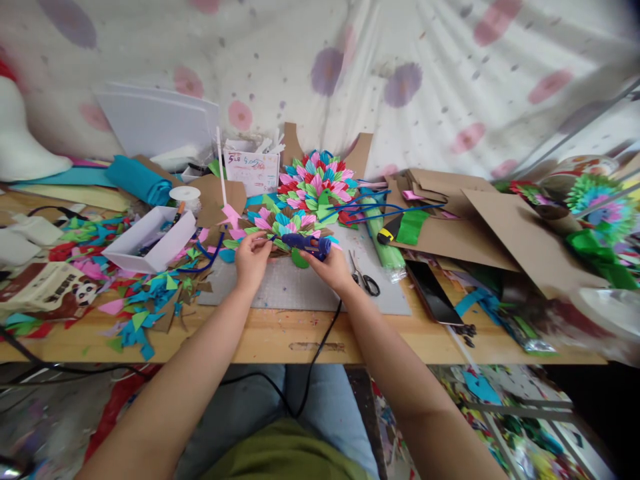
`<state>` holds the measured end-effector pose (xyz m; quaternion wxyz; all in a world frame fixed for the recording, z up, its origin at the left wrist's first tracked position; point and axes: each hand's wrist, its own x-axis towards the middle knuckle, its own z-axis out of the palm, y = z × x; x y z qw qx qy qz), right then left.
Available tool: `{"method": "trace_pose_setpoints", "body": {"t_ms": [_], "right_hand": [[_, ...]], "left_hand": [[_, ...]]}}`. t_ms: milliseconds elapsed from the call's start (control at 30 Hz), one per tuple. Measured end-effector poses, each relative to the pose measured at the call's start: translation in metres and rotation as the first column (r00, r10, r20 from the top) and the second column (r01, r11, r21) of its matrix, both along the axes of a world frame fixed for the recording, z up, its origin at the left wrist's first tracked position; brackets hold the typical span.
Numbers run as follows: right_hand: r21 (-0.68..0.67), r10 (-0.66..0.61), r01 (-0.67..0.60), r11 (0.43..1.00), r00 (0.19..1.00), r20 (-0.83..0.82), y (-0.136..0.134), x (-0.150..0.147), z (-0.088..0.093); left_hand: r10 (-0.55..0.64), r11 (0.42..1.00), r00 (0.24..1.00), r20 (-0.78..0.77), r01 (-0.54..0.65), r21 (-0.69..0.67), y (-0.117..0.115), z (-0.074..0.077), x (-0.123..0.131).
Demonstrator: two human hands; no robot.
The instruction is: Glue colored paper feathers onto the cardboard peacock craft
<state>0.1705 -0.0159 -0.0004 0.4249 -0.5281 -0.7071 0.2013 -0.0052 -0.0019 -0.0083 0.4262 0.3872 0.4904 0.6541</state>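
Note:
My right hand [330, 267] is wrapped round a dark blue hot glue gun [307, 245], its nozzle pointing left. A black cord runs from it down over the table edge. My left hand [253, 259] has its fingertips pinched together just left of the nozzle; what they hold is too small to make out. Behind both hands lies a cluster of pink, blue, green and brown paper leaves [280, 219]. A fuller piece covered in colourful paper petals [320, 177] stands farther back. Black-handled scissors [369, 283] rest on the grey mat [240, 293], right of my right hand.
On the left are a white tray [150, 260], a ribbon spool [185, 195] and heaped paper scraps [140, 300]. Cardboard sheets [460, 240], a yellow-black cutter [387, 233], dark blue pipe cleaners [385, 215] and a phone [433, 291] lie right. A white box [254, 172] stands behind.

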Motion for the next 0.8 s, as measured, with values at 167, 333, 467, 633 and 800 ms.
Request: {"method": "trace_pose_setpoints", "body": {"t_ms": [167, 333, 467, 633, 800], "right_hand": [[-0.008, -0.008, 0.009, 1.000, 0.999, 0.039, -0.0003, -0.0012, -0.0001], [-0.016, -0.026, 0.027, 1.000, 0.997, 0.068, -0.0009, -0.0023, 0.0001], [-0.016, -0.030, 0.031, 0.999, 0.996, 0.080, -0.0012, -0.0030, 0.0013], [0.003, -0.052, 0.052, 0.999, 0.994, 0.097, -0.0011, -0.0034, 0.0023], [0.010, -0.061, 0.061, 0.998, 0.995, 0.075, -0.0005, -0.0028, 0.0011]], "left_hand": [[0.003, 1.000, 1.000, 0.005, -0.003, -0.005, 0.0007, -0.0012, 0.0001], [0.013, 1.000, 1.000, -0.008, -0.013, 0.001, 0.0016, -0.0027, 0.0005], [0.012, 1.000, 1.000, -0.007, -0.012, -0.002, 0.0012, -0.0024, 0.0006], [0.015, 1.000, 1.000, 0.002, -0.015, -0.007, 0.0010, -0.0015, 0.0007], [0.019, 1.000, 1.000, -0.002, -0.019, -0.006, 0.0013, -0.0017, 0.0007]]}}
